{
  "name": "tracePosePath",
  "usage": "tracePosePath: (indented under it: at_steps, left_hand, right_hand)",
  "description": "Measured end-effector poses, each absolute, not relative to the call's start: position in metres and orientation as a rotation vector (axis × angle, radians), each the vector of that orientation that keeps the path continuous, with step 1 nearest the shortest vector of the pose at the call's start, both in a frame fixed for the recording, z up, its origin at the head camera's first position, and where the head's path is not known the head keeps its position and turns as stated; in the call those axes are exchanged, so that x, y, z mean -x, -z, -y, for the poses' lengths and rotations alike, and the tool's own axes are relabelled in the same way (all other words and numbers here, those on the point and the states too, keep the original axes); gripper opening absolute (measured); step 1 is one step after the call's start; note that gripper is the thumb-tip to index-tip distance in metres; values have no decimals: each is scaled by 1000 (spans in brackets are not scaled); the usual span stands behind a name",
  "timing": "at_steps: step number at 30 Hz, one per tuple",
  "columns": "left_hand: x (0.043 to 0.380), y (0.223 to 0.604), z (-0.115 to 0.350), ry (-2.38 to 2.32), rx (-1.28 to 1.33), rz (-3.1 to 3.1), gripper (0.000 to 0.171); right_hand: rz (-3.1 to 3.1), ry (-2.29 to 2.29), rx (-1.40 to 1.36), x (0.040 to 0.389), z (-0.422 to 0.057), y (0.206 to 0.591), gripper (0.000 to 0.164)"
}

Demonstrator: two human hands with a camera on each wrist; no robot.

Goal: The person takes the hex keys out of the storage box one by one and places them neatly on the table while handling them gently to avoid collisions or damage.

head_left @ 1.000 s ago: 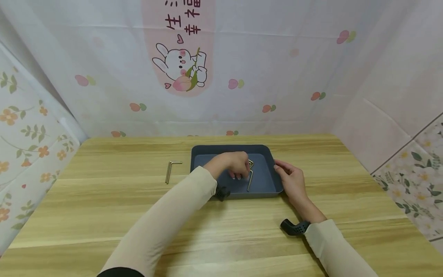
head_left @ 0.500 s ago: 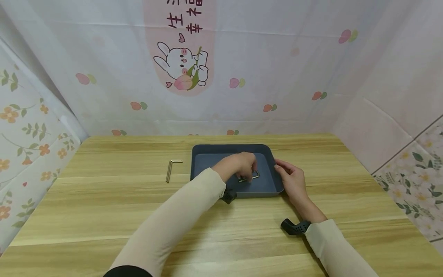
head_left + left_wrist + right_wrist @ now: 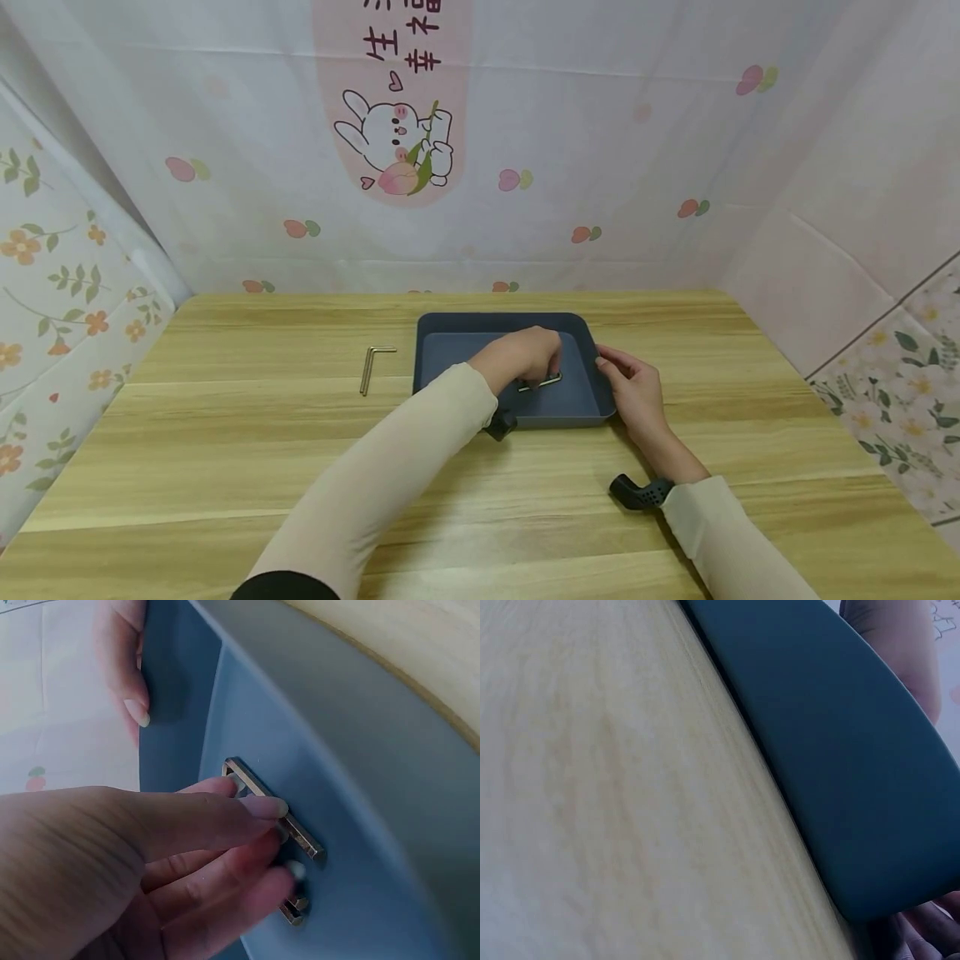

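Note:
My left hand point(image 3: 525, 354) reaches down into a dark blue-grey tray point(image 3: 577, 408). In the left wrist view, its thumb and fingers pinch a brassy hex key point(image 3: 304, 840) low over the tray floor. The end of another hex key point(image 3: 292, 915) shows below the fingertips, the rest of it hidden behind them. My right hand point(image 3: 636, 392) grips the tray's right side, thumb at the rim and fingers along the outer wall. The right wrist view is mostly filled by the tray's outer wall point(image 3: 832, 750), with some fingers point(image 3: 926, 930) low in the corner.
Two more hex keys point(image 3: 366, 372) lie side by side on the wooden table point(image 3: 247, 433), left of the tray. A white printed curtain point(image 3: 600, 150) hangs behind the table, with patterned cloth at both sides.
My left hand has shifted right inside the tray. The hex key that stood lengthwise there now lies crosswise at its fingers. My right hand keeps its place on the tray.

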State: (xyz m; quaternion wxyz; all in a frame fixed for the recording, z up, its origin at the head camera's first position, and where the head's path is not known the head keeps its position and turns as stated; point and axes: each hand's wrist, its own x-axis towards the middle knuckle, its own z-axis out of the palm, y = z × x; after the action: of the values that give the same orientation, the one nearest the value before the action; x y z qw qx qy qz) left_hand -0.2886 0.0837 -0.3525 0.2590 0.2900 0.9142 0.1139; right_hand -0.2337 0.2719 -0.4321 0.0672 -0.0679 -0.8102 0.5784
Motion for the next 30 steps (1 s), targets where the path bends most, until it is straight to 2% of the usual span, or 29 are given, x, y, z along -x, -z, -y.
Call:
tracePosePath:
  at_steps: [6, 11, 15, 30]
  left_hand:
    - [287, 353, -84, -371, -731, -2472, 21]
    - [283, 354, -86, -330, -813, -2525, 15]
    - [284, 358, -89, -267, -904, -2562, 19]
    - [286, 364, -78, -364, -976, -2540, 30]
  right_hand:
    - [2442, -1742, 209, 233, -272, 432, 39]
    - [2441, -1737, 210, 234, -272, 432, 39]
    - [2442, -1735, 213, 235, -273, 431, 39]
    - [2439, -1717, 230, 236, -272, 434, 39]
